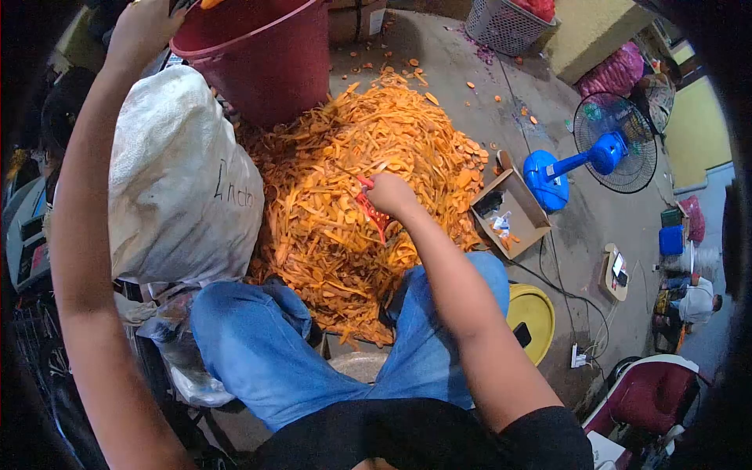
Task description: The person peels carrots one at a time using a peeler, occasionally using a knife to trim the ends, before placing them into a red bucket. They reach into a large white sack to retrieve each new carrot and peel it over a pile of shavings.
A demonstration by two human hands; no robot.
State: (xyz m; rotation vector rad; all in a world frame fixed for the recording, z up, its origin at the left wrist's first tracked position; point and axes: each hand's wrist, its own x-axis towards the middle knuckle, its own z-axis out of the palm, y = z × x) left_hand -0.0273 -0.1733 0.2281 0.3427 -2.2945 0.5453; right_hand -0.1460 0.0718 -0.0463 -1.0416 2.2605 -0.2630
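The right hand (389, 196) is closed around one red plastic tool (371, 211), above one mound of thin, curled orange peelings (345, 258). The left hand (146, 30), its grip unclear, is at one round red bucket (274, 74), near one coarse woven white sack (176, 188).

Grey floor (583, 254) | heaped orange peelings (411, 129) | open cardboard box (530, 202) | blue fan (546, 182) | lattice basket (503, 31)
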